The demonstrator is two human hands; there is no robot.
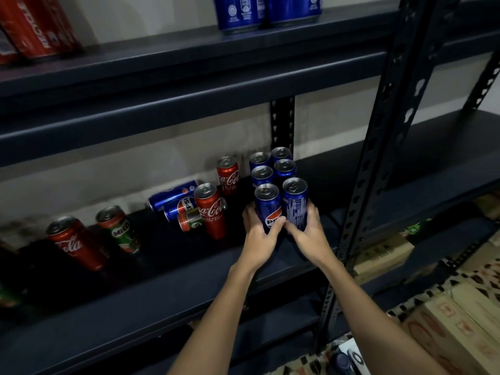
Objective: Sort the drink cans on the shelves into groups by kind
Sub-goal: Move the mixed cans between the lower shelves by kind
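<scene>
On the middle shelf stand several blue Pepsi cans in two rows at the right. My left hand grips the front left Pepsi can. My right hand grips the front right Pepsi can beside it. To their left stand two red Coca-Cola cans. Two Pepsi cans and a Milo can lie on their sides behind the nearer Coca-Cola can. Farther left stand an upright Milo can and another Coca-Cola can.
The upper shelf holds red cans at the left and blue cans at the right. A perforated black upright stands just right of my hands. Cardboard boxes lie on the patterned floor at lower right.
</scene>
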